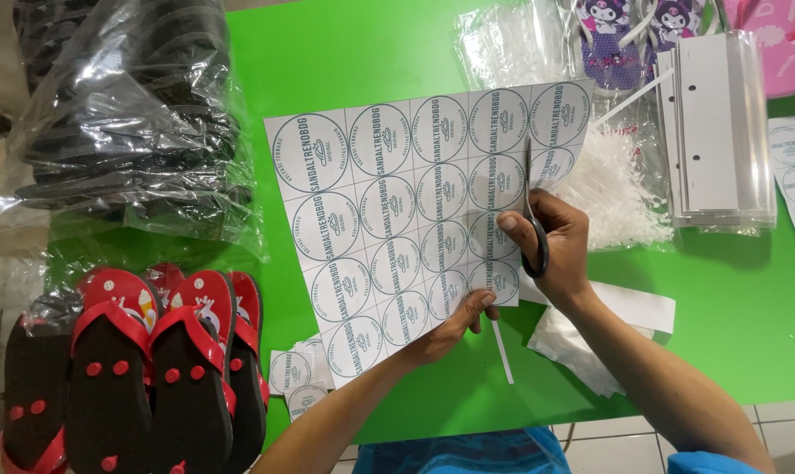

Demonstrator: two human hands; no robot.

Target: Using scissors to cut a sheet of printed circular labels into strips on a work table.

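scissors [533, 230] in your right hand [551, 250] could wander into the round labels if the sticker sheet [415, 219], pinched by your left hand [454, 320] fingers, slips.

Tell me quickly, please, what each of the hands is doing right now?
Left hand: pinching the label sheet at its lower edge.
Right hand: closed around scissors, cutting the sheet.
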